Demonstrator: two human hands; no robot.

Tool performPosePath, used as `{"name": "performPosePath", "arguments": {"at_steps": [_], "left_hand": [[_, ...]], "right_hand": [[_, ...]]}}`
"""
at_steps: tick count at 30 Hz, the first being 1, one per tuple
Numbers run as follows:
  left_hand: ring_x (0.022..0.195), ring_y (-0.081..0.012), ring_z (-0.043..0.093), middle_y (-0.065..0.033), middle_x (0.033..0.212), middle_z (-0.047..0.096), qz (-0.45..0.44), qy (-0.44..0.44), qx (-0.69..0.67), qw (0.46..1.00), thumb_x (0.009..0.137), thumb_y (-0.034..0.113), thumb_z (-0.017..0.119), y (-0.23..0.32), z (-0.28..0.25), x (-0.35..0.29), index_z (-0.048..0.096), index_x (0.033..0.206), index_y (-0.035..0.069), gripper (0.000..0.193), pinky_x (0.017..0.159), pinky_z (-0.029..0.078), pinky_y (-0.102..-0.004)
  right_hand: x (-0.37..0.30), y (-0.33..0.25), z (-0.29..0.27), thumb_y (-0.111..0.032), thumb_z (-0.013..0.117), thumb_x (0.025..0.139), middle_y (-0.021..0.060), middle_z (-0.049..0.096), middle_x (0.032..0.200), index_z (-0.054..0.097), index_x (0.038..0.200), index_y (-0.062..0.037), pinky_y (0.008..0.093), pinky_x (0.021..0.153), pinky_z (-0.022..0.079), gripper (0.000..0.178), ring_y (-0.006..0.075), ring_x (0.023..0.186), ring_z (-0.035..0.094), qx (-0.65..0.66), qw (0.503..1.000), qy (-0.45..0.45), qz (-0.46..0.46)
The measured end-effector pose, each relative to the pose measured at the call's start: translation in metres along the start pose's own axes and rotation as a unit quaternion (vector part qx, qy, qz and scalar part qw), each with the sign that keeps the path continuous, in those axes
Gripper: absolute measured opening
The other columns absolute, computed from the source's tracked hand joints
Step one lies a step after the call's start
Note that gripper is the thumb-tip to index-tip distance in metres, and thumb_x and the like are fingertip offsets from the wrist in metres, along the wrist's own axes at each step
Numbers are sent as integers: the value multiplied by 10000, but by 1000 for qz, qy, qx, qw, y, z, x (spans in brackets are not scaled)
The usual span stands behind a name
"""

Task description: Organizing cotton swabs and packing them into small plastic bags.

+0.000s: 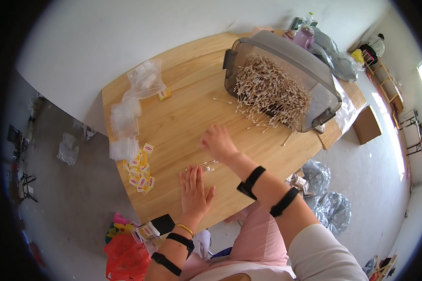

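My left hand (195,194) lies flat on the wooden table, fingers stretched out. Its fingertips touch or almost touch a small row of cotton swabs (207,166). Just beyond that row, my right hand (219,144) is over the tabletop with its fingers curled in; the fingertips are slightly blurred, and anything between them is hidden. At the far right a grey translucent plastic bin (326,100) lies tipped on its side, its open mouth toward me. A big heap of cotton swabs (272,89) fills it and spills onto the table. One loose cotton swab (222,100) lies left of the heap.
Small yellow-and-white packets (141,175) are piled at the table's left edge. Beyond them are clear plastic bags (125,119) and another yellow packet (164,94). A red bag (126,257) hangs below the near left edge. A cardboard box (366,125) sits on the floor at right.
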State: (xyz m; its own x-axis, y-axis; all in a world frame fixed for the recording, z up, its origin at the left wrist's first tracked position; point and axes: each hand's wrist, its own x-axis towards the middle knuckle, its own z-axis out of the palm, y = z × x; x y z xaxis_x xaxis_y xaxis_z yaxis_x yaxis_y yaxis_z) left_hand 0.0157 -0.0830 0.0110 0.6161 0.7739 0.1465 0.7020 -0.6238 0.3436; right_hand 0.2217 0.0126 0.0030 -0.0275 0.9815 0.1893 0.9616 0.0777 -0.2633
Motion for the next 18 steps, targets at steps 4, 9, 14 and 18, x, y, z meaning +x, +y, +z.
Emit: {"name": "performPosePath", "arguments": {"at_steps": [4, 9, 14, 18], "left_hand": [[1502, -428, 196, -230, 1607, 238, -3, -12, 1, 1000, 969, 431, 522, 4, -4, 5, 239, 1544, -38, 795, 1222, 113, -614], [1513, -412, 183, -222, 1629, 214, -6, -31, 33, 999, 957, 441, 527, 6, -1, 8, 218, 1560, -22, 820, 1224, 99, -612], [1518, -397, 184, -222, 1628, 221, 4, -26, 26, 999, 943, 431, 545, 8, 3, 10, 213, 1562, -23, 837, 1226, 92, -609], [1514, -401, 190, -226, 1619, 236, -14, -35, 30, 999, 946, 410, 543, 4, 1, 5, 223, 1554, -37, 819, 1226, 100, -607]], "right_hand": [[-1, -13, -15, -238, 689, 842, 120, 587, 1174, 678, 1038, -110, 439, 972, 449, 234, 315, 1160, 526, 128, 991, 2, -38], [56, 48, -26, -224, 701, 853, 136, 573, 1298, 581, 1297, -85, 471, 1050, 412, 480, 349, 1235, 514, -53, 988, 118, 88], [63, 57, -11, -165, 653, 874, 114, 582, 1310, 561, 1333, -69, 468, 1044, 415, 477, 321, 1229, 527, -79, 993, 13, 89], [21, 14, 5, -104, 610, 876, 103, 608, 1282, 598, 1282, -49, 443, 1043, 423, 410, 302, 1215, 539, 67, 995, 69, -26]]}}
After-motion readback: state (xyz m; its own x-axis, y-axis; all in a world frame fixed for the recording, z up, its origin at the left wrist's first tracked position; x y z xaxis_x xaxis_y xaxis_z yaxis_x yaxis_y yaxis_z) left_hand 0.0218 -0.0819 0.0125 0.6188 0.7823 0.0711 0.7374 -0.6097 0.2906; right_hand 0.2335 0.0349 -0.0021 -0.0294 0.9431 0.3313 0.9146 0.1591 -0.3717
